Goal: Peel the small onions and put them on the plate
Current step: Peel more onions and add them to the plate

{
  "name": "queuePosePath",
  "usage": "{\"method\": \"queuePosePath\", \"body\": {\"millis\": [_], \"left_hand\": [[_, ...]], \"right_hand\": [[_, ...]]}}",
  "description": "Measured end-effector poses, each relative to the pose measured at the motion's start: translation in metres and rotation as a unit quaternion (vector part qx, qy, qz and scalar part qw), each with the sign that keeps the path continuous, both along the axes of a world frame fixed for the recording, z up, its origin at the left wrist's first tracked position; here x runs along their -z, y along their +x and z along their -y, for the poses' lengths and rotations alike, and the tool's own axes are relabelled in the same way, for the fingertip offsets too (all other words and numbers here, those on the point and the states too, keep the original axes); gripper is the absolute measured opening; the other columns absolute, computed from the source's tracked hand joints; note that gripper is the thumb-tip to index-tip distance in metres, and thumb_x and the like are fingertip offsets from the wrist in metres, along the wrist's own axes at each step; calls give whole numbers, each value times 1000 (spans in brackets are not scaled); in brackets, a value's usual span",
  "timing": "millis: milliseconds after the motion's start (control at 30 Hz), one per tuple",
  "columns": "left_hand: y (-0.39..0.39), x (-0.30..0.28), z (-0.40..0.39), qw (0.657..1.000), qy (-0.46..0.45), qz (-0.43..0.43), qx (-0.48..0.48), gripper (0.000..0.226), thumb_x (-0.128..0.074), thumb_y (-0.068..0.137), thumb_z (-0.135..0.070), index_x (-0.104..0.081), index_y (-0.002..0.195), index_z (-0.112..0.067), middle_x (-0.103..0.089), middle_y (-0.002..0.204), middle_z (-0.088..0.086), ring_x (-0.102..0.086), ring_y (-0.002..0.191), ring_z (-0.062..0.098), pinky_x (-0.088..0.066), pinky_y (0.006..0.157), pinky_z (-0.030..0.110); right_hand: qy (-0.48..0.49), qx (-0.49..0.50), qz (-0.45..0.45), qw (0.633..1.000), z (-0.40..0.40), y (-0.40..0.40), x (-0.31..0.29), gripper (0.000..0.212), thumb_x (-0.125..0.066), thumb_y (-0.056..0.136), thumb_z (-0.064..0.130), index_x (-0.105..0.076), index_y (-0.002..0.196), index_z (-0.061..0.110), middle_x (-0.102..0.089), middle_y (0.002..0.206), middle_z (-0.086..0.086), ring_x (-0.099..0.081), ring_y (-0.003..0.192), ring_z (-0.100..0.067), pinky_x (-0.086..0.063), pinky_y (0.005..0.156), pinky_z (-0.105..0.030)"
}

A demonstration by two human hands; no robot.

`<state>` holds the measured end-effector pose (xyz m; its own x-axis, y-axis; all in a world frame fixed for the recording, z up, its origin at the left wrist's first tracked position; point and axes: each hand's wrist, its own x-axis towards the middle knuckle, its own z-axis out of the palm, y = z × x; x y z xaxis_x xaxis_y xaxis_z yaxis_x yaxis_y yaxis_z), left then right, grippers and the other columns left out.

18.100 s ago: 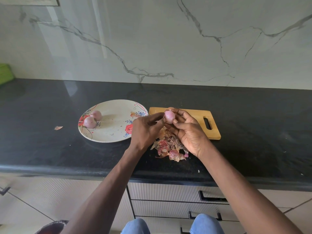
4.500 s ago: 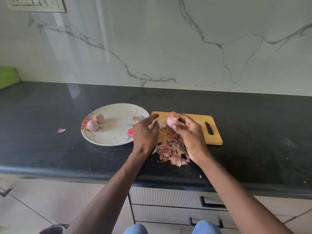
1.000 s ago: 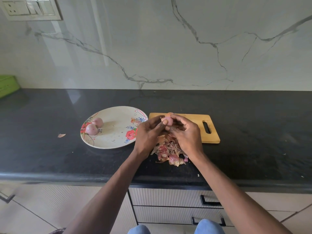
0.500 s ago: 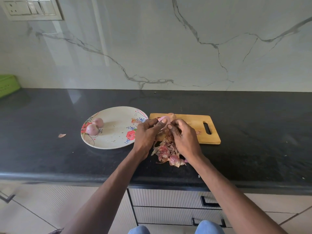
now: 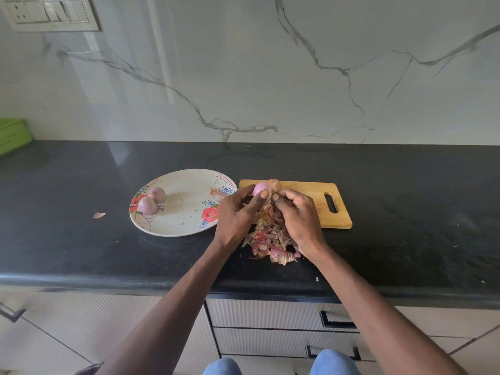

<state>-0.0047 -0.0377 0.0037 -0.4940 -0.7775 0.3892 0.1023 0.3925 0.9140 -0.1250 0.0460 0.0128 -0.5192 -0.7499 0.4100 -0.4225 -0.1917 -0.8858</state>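
The onion (image 5: 260,188) sat in my left hand (image 5: 234,216), pinched between thumb and fingertips just above the near-left corner of the board (image 5: 311,190). Its upper side showed pale pink and bare, while a flap of dry orange skin (image 5: 273,182) curled off its far side. My right hand (image 5: 299,220) was curled in close beside it, fingertips pinching at the skin by the onion — I could not tell just how much skin it held, since the fingers hid the spot.

Under both hands lay the peels (image 5: 270,244), a loose heap of papery pink and brown scraps spilling from the board's near edge onto the black counter (image 5: 405,212). The board was wooden, with a slot handle at its right end, and lay flat just right of the plate (image 5: 184,228).

The plate was cream with red roses and blue sprigs. Two peeled onions (image 5: 151,200) rested on its left side, touching each other — one nearer the rim, one a little farther back. A small scrap of skin lay on the plate's far-right edge.

One stray peel flake (image 5: 99,215) lay on the counter left of the plate, apart from it. A green box (image 5: 13,135) stood at the far left against the marble wall (image 5: 270,77), and a switch panel (image 5: 51,13) was set in that wall at the upper left.
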Motion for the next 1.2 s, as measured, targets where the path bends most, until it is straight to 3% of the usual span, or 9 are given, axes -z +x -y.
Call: {"method": "queuePosePath", "body": {"millis": [133, 300, 433, 533, 600, 700, 833, 967, 1200], "left_hand": [[2, -2, -6, 998, -58, 29, -27, 29, -65, 95, -44, -78, 103, -20, -77, 85, -5, -73, 82, 16, -58, 72, 38], [3, -5, -12, 987, -131, 44, -80, 33, -65, 93, -46, -78, 110, -20, -72, 91, -20, -66, 89, -6, -53, 77, 21], [3, -2, -12, 980, -138, 31, -140, 37, -64, 94, -46, -75, 109, -14, -74, 94, -10, -66, 88, -3, -54, 74, 25], [4, 0, -9, 983, -108, 36, -142, 39, -62, 95, -50, -72, 119, -22, -75, 107, -10, -66, 102, -3, -55, 83, 23], [3, 0, -10, 983, -125, 54, -125, 32, -62, 94, -48, -70, 116, -27, -69, 96, -25, -63, 92, -13, -54, 80, 23], [2, 0, -9, 981, -134, 69, -119, 40, -65, 94, -47, -70, 124, -23, -68, 101, -24, -60, 91, -20, -48, 78, 11], [4, 1, -7, 987, -110, 64, -98, 42, -72, 94, -37, -68, 130, -16, -65, 113, -19, -58, 98, -23, -44, 83, 4], [5, 2, -5, 989, -102, 65, -88, 47, -73, 93, -36, -65, 134, -15, -67, 131, 0, -59, 120, -2, -42, 91, 2], [4, 3, -6, 980, -158, 85, -85, 46, -73, 93, -30, -64, 134, -10, -69, 127, 7, -61, 114, 0, -47, 90, 8]], "right_hand": [[-25, 1, 49, 998, -3, 6, -5, 54, -59, 95, 5, -58, 49, 32, -43, 45, 8, -33, 48, -6, -28, 49, -26], [-38, 2, 57, 998, -4, 7, -7, 57, -62, 93, 1, -49, 44, 27, -40, 41, 14, -33, 43, -3, -27, 46, -17], [-56, 35, 31, 997, -1, 4, -1, 40, -65, 91, 5, -54, 53, 10, -44, 48, 10, -36, 50, -6, -32, 51, -28], [-43, 55, 6, 998, 0, -2, 5, 11, -69, 91, 10, -70, 81, 15, -67, 72, 6, -61, 66, -11, -51, 61, -30], [-12, 44, 19, 999, 2, -4, 7, 10, -65, 95, 14, -70, 99, 23, -73, 91, -2, -69, 84, -17, -58, 75, -35], [47, 12, 29, 998, 5, -3, 10, 27, -54, 103, 34, -73, 98, 15, -71, 89, -17, -66, 87, -38, -54, 74, -50], [71, -21, 59, 996, 6, -2, 7, 25, -52, 105, 25, -72, 109, 13, -75, 98, -3, -70, 95, -18, -57, 84, -41], [62, -31, 107, 992, 5, -2, 6, 25, -51, 104, 16, -72, 114, 7, -75, 99, -5, -70, 93, -13, -52, 77, -28], [24, 9, 119, 993, 2, 3, 4, 41, -58, 100, 24, -61, 59, 21, -48, 58, -9, -42, 56, -22, -33, 53, -37]]}}
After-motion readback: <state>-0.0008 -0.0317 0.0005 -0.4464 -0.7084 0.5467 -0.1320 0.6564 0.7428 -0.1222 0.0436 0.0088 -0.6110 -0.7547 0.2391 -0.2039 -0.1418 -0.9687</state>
